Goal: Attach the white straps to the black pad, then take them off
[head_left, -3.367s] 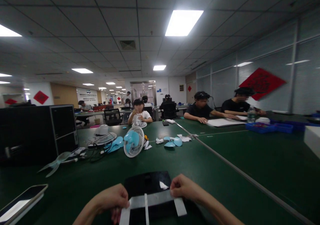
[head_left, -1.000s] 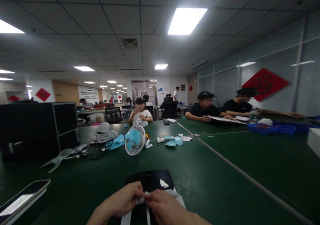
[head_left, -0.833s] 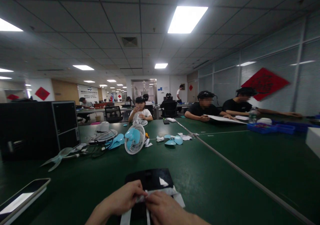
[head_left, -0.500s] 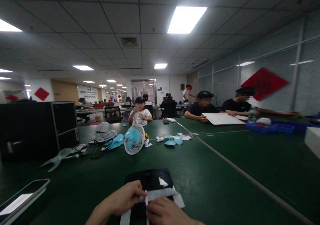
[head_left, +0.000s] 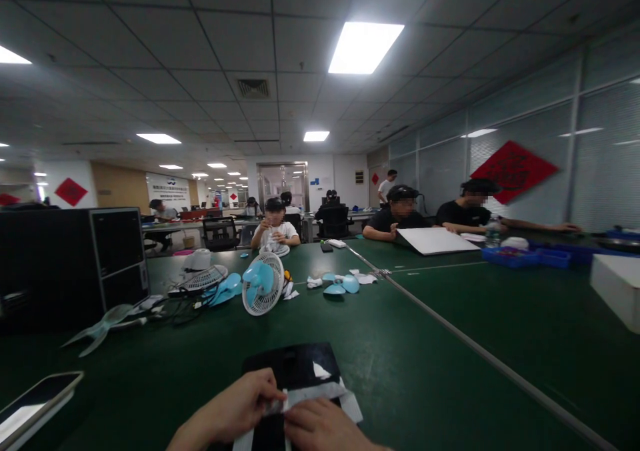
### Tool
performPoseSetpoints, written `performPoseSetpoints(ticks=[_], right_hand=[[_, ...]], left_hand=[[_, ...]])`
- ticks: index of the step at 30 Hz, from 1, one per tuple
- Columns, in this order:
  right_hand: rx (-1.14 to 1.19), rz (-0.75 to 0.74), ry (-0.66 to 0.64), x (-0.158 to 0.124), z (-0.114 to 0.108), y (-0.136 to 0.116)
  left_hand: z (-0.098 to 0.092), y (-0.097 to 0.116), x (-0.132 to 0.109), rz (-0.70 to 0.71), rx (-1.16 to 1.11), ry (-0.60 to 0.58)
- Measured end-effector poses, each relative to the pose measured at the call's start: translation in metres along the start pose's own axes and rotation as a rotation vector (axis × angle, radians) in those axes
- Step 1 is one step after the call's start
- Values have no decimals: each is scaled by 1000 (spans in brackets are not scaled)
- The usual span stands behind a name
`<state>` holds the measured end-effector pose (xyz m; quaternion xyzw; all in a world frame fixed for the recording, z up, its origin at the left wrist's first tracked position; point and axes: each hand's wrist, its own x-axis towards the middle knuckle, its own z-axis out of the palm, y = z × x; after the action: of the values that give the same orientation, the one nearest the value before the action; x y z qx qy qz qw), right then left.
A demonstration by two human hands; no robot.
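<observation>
Low in the view lies a flat black object (head_left: 280, 361), its exact kind unclear, with white paper-like strips (head_left: 320, 392) across and beside it. Thumb and forefinger of my left hand (head_left: 250, 397) are pinched on the top end of a narrow white strip (head_left: 286, 401). From the right, my right hand (head_left: 325, 424) lies low over the black object. Its fingers are bent together against the same narrow strip, and its thumb is mostly hidden. The two hands nearly touch.
Beyond my hands stand a white fan with light-blue blades (head_left: 263, 283) and loose blue blades (head_left: 343, 284). A black computer case (head_left: 120, 251) is at left, a phone (head_left: 37, 397) nearer. A metal strip (head_left: 450, 327) crosses the green table (head_left: 400, 371). Co-workers sit opposite.
The whole view has shifted slightly, so things appear a little further left and lower. Both hands keep about the same hold on the narrow strip. A co-worker's white board is tilted up more.
</observation>
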<state>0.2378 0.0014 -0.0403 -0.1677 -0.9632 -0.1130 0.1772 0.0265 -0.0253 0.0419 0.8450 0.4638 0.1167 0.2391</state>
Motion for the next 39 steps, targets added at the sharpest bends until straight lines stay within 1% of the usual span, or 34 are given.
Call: performPoseSetpoints(ticks=[7,14,18,21,24,27,31,34,37,39], right_hand=[[-34,39,21,5,-1,0],[-128,-50,61,5,9,2],[-112,-76,78,3,9,1],[-55,-58,54,4,4,1],[46,25,4,3,-5,1],[177,158,-35,1,-20,0],[226,365,-67,-5,-41,-1],[229,423,-29,-10,-50,2],[237,461,13,-14,-56,7],[235,489,14,-17,-60,10]], left_hand=[[3,-7,3,26,23,-3],[3,-2,2,9,-7,3],[3,-2,2,9,6,0],[3,-3,2,19,5,0],[1,-2,2,23,-9,-5],[-2,7,0,14,-14,-13],[-10,23,-4,-69,-41,-28],[-15,29,-7,-112,-42,-52],[-17,29,-8,-106,-34,-59],[-18,27,-9,-96,-40,-59]])
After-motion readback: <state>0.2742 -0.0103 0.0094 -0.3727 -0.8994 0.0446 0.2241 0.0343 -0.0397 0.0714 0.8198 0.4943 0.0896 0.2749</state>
